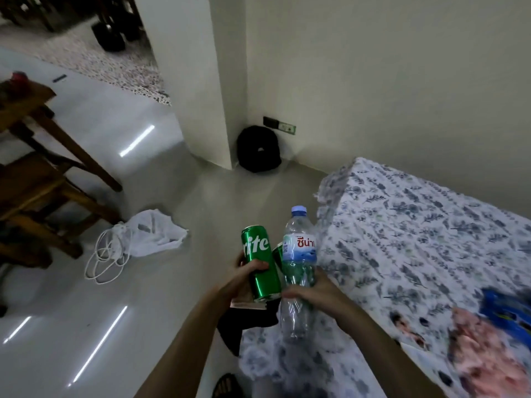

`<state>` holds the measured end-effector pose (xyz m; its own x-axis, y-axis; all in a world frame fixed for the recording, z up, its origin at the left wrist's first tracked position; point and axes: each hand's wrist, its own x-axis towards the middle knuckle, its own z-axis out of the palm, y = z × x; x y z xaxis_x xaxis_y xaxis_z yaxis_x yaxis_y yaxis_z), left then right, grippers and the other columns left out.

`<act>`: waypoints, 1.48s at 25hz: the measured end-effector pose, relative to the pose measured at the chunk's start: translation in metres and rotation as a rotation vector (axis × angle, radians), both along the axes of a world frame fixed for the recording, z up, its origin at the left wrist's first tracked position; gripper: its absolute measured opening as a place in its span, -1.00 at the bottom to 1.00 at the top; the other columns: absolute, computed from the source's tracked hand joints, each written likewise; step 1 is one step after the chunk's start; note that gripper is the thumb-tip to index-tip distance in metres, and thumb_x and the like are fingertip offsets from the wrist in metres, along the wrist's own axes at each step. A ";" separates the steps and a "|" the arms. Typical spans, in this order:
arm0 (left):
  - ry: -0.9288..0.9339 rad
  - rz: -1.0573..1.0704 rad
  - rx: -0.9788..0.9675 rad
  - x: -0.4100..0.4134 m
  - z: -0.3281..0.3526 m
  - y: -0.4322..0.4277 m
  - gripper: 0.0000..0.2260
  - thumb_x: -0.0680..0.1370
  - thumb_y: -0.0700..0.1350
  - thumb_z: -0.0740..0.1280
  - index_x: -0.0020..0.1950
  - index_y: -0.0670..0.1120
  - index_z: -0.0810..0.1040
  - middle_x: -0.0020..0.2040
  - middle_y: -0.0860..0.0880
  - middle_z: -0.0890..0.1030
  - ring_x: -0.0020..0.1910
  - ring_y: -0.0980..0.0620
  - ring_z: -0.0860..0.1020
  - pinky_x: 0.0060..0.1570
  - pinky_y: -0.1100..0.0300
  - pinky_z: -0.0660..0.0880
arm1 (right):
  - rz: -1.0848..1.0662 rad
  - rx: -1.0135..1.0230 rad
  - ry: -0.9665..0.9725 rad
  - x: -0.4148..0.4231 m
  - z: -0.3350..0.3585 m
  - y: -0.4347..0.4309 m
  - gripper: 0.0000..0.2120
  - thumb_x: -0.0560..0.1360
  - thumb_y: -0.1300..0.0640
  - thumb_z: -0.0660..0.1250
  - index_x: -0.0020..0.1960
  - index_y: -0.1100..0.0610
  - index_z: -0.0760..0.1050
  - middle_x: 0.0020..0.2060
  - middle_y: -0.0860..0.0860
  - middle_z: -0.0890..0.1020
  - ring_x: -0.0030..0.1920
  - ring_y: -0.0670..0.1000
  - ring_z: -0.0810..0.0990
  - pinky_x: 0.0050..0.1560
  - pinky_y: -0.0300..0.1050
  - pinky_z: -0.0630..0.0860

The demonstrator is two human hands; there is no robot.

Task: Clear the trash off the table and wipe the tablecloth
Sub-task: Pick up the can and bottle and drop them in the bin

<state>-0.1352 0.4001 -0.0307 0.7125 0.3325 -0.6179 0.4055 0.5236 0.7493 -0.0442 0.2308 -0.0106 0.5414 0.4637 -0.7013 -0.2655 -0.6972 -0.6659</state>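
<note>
My left hand (244,278) grips a green Sprite can (260,262) upright, with a flat paper scrap (247,303) pressed under it. My right hand (311,288) holds a clear plastic water bottle (298,254) with a pale blue cap; a second green can (278,252) shows partly behind it. Both hands are over the floor, just left of the table with the white, blue-leaf tablecloth (416,225). On the cloth at the lower right lie a pink cloth (482,351) and a blue wrapper (508,311).
A white plastic bag (155,234) and a coiled white cable (107,259) lie on the grey floor to the left. Wooden furniture (37,168) stands at far left. A black backpack (258,149) leans in the wall corner. My sandalled foot (227,386) shows at the bottom.
</note>
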 end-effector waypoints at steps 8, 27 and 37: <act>0.116 0.137 -0.157 -0.071 -0.143 0.064 -0.56 0.40 -0.15 0.43 0.25 -0.13 0.43 0.08 -0.22 0.65 -0.04 -0.17 0.67 -0.19 0.08 0.62 | -0.005 -0.133 0.312 -0.037 -0.097 0.095 -0.47 0.22 -0.16 0.49 0.13 -0.03 0.51 -0.01 -0.02 0.62 -0.03 -0.05 0.58 -0.18 -0.19 0.45; 0.518 0.189 -0.037 -0.080 -0.486 0.025 -0.82 0.55 -0.17 0.23 0.07 -0.22 0.53 -0.10 -0.11 0.56 -0.08 -0.05 0.52 -0.15 0.17 0.44 | 0.030 -0.479 0.155 -0.041 -0.415 0.128 -0.09 0.39 -0.25 0.36 0.49 0.21 0.04 0.44 0.18 0.27 0.37 0.20 0.33 0.27 -0.06 0.37; 0.282 -0.073 0.239 -0.051 -0.155 0.037 -0.89 0.48 -0.24 0.24 -0.08 -0.11 0.54 -0.15 -0.18 0.61 -0.16 -0.09 0.57 -0.19 0.06 0.49 | 0.168 -0.317 -0.488 -0.051 -0.117 0.071 -0.55 0.50 -0.08 0.27 0.27 0.15 0.34 0.27 0.14 0.34 0.28 0.18 0.33 0.24 0.09 0.38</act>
